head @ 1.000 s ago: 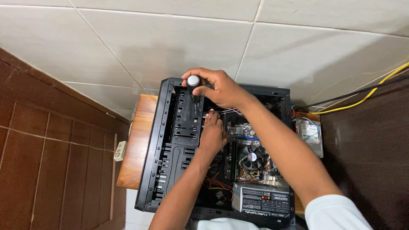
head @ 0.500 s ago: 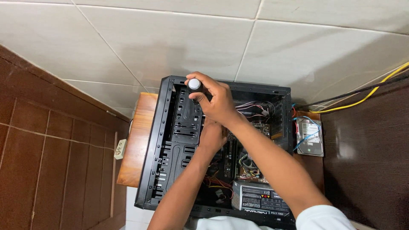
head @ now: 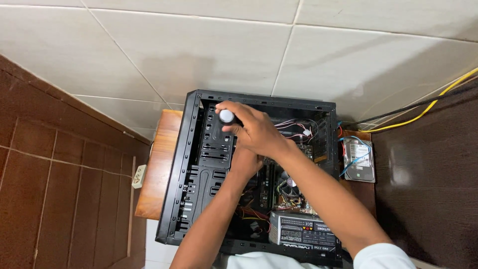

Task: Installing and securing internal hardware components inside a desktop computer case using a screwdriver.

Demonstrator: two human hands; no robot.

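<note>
Lying open on its side on a small wooden worktop (head: 152,174), the black computer case (head: 186,164) fills the middle of the head view, and over the last second it has slid a little lower and rightward in the picture as the camera moved; the case itself seems not to have moved on the wood. Inside it, below and to the right of the grip, sit the motherboard (head: 289,192) with its round cooler fan and, nearer the person, the grey power supply (head: 303,230). Beside the case's right wall, well apart from the grip, a bare hard drive (head: 359,160) rests with a blue cable across it.

The right hand (head: 256,132) has stayed wrapped around a screwdriver (head: 226,116), fingers clamped on the handle, whose pale round cap shows at the thumb. The grip has kept its place over the upper drive bays (head: 215,142), the shaft hidden under the palm, so the tip's seat cannot be told. The left hand (head: 245,164) has remained just beneath the grip, reaching down into the case; whether its fingers are closed on anything cannot be told. So little change suggests steady work at one spot in the bays.
</note>
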